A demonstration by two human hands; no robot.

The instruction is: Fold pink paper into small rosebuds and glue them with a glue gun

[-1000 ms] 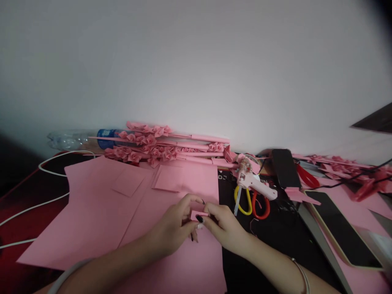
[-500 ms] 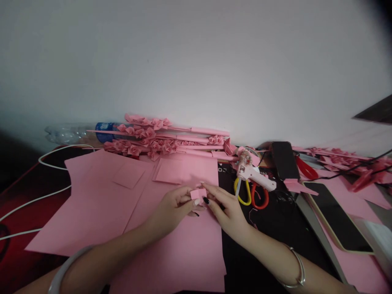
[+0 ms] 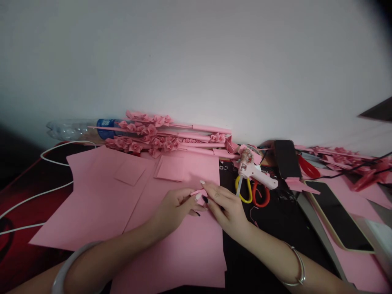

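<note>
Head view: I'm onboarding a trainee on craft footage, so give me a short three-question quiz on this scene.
1. True or false: both hands pinch the small folded pink paper piece.
2. Which lies nearest the right hand? A) plastic bottle B) pink glue gun C) white cable
3. What do the glue gun's nozzle and the scissors rest on?

Key: 1 true; the left hand meets the right on it. 2 B. 3 the black mat.
</note>
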